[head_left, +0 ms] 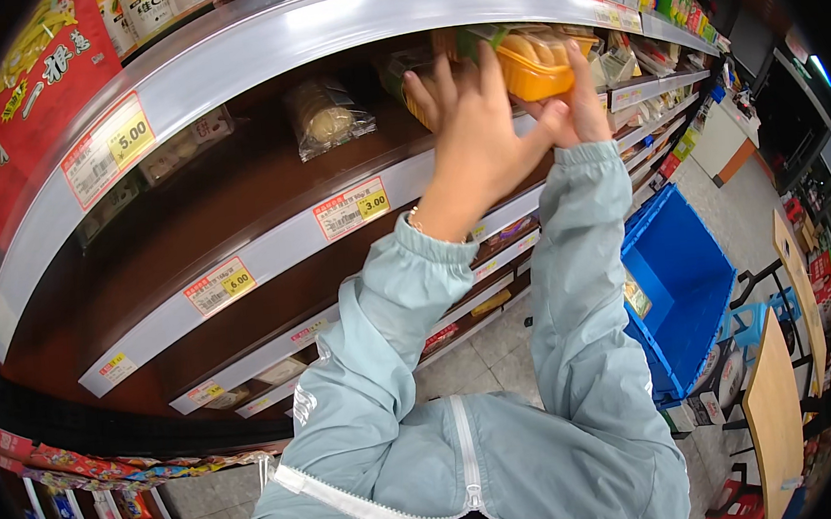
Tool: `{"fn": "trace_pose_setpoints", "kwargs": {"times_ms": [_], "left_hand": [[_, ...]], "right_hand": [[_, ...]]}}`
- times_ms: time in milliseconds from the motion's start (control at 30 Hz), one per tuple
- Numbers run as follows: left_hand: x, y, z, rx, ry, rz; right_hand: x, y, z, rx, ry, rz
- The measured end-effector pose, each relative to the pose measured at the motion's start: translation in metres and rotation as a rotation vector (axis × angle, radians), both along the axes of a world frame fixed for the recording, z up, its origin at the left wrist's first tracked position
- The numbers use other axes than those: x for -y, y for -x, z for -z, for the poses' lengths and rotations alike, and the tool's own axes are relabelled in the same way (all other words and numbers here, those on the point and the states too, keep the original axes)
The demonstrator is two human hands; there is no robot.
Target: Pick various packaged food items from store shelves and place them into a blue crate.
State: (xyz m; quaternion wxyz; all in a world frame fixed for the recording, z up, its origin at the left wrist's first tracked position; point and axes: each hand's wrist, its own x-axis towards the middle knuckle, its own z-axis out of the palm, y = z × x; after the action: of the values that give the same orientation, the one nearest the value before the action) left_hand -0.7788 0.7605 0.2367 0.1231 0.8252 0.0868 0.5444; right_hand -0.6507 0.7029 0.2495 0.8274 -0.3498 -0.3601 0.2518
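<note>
An orange tray of round pastries [539, 62] under clear film is held at the upper shelf opening. My right hand [586, 100] is closed round its right side. My left hand [483, 122] reaches across its left side, index finger and thumb against the tray, the other fingers spread toward the packs behind. Part of another orange-and-green pack [408, 70] shows beyond those fingers, mostly hidden. To the left on the same dark shelf lies a clear bag of round pastry [328, 118].
A grey shelf edge [357, 10] with price tags runs just above my hands, and a second shelf edge [279, 256] passes below. A blue crate [686, 282] with a packet inside stands at right, near wooden boards [778, 407]. Red bags [41, 94] stand at upper left.
</note>
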Motion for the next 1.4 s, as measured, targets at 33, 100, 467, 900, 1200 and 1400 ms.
{"fn": "trace_pose_setpoints", "kwargs": {"times_ms": [33,100,467,900,1200,1400], "left_hand": [[0.007,0.002,0.0,0.024,-0.042,0.001],[0.02,0.008,0.004,-0.004,-0.054,0.03],[0.051,0.039,0.102,0.261,1.398,1.536],[0.038,0.13,0.168,0.363,1.441,1.127],[0.031,0.164,0.186,0.483,1.501,1.007],[0.026,0.177,0.186,0.553,1.449,0.946]], "right_hand": [[0.013,0.01,-0.002,-0.021,-0.045,-0.023],[0.032,0.018,0.005,-0.041,-0.094,-0.034],[0.116,0.095,0.068,-0.156,-0.024,-0.156],[0.041,0.074,0.043,0.773,0.207,0.681],[-0.041,0.084,0.035,1.102,0.306,1.051],[-0.051,0.08,0.038,1.125,0.411,1.164]]}}
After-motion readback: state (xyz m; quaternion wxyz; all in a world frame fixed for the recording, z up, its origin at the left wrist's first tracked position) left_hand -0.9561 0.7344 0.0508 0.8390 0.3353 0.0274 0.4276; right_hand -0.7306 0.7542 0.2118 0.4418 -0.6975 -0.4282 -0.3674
